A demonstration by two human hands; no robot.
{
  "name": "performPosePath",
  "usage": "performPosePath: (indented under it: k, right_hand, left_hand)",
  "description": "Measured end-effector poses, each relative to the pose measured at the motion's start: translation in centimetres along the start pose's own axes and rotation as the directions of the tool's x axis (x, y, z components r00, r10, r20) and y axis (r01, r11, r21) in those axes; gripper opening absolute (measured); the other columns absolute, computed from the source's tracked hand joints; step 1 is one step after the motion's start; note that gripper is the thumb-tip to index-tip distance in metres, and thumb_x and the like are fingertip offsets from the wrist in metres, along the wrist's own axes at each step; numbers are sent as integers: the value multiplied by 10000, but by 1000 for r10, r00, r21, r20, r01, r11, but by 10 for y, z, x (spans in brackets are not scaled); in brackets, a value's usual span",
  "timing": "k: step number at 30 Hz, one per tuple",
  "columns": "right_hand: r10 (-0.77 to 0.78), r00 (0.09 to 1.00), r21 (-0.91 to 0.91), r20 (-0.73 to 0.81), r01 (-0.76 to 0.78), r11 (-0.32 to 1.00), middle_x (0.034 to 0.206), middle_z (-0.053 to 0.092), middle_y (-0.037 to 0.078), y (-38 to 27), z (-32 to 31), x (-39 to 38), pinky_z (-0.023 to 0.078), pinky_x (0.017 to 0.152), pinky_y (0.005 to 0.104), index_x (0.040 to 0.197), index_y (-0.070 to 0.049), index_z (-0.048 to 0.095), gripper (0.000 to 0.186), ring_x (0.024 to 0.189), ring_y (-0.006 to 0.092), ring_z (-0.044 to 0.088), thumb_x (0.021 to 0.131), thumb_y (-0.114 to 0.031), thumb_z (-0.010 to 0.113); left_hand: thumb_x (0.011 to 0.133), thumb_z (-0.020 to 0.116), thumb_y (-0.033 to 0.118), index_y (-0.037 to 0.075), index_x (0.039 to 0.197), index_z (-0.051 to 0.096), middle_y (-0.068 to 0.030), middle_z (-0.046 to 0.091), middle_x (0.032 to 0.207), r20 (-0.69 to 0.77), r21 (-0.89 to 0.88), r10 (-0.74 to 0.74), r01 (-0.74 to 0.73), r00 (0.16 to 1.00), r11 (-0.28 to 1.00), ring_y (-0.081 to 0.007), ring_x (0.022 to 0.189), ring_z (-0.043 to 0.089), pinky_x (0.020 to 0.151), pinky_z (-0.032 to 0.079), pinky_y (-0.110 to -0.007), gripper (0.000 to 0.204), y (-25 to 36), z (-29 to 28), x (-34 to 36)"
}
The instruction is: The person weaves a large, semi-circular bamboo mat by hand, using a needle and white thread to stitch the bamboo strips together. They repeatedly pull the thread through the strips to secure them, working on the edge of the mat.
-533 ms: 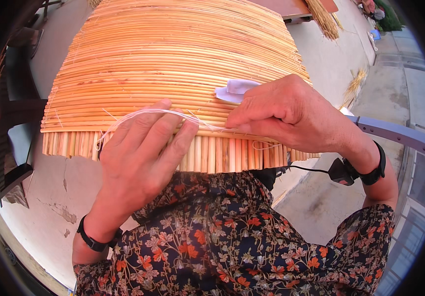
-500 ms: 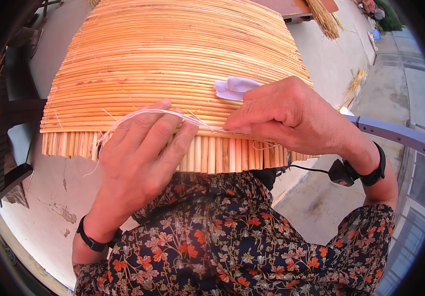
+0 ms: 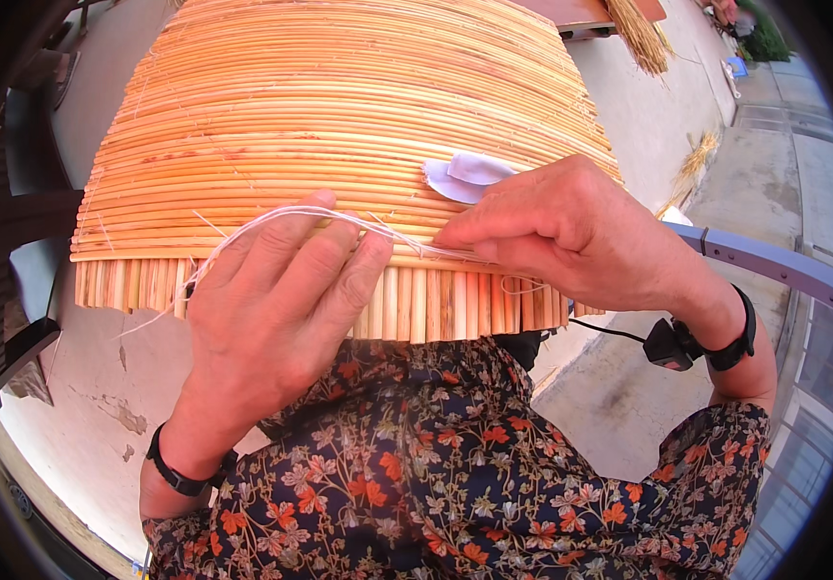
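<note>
A mat of long, straw-coloured sticks [image 3: 358,97] spans the upper middle, with short upright stick ends [image 3: 431,300] along its near edge. My left hand [image 3: 276,300] rests on that edge, fingers laid over it, with thin white cord [image 3: 291,209] draped across them. My right hand [image 3: 566,232] pinches the cord on the mat, thumb and index finger close together; their tips are partly hidden. A folded pale lilac cloth or paper piece [image 3: 465,172] lies just behind the right hand, and a small loop of cord hangs below it.
A straw bundle [image 3: 641,34] rests on a brown board at top right; loose straw [image 3: 695,169] lies on the concrete. A grey metal bar [image 3: 769,261] extends rightward, dark furniture [image 3: 34,208] stands at left. Other people show at the upper left [image 3: 44,72] and upper right [image 3: 723,14].
Both hands have shifted only slightly, the right one a little downward. The cord's loose tail now trails farther left below my left hand.
</note>
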State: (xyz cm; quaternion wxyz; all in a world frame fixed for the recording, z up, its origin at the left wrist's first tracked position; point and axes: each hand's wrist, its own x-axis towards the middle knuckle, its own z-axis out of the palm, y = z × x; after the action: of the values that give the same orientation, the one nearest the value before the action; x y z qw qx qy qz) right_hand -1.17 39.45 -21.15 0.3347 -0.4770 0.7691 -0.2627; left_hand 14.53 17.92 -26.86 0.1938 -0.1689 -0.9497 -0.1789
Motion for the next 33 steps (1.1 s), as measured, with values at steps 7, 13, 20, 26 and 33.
performPosePath:
  k: [7,13,20,26,33]
  right_hand:
    - [-17,1000,10,-18,18,1000,866,700,180,2,-1,-2,533,727,432,1011,-53,745,155,802,385,659,893,-139,694]
    - [-91,996,-82,-24,89,993,856,697,167,5,-1,0,528,717,442,991,-69,754,144,794,387,650,887,-158,708]
    - [-82,996,-98,45,86,991,816,680,117,1,-7,4,527,720,387,1061,-35,743,207,780,307,670,859,-13,709]
    - [-26,993,-142,115,43,989,821,675,126,-6,-11,7,525,701,389,1048,-43,747,216,776,324,668,840,1,706]
    - [-3,985,-231,170,43,972,852,691,136,-17,-16,12,531,700,395,1045,-38,735,222,795,331,674,836,16,685]
  left_hand:
    - [796,647,136,81,1125,743,-49,687,1067,-6,39,38,-37,999,999,-260,1069,677,855,537,-356,347,-6,7,-4]
    - [791,641,141,87,1119,745,-44,684,1064,-4,31,49,-48,999,998,-266,1070,680,841,538,-356,348,-7,6,-3]
    - [780,641,145,88,1114,745,-43,681,1051,-14,20,50,-49,999,999,-264,1070,681,835,544,-353,354,-8,6,-3]
    - [780,639,144,86,1116,743,-43,681,1049,-10,28,52,-52,999,998,-266,1070,682,833,546,-353,356,-8,8,-4]
    - [788,641,143,79,1110,740,-46,683,1050,2,17,42,-42,999,999,-269,1091,677,868,531,-360,343,-6,5,-3]
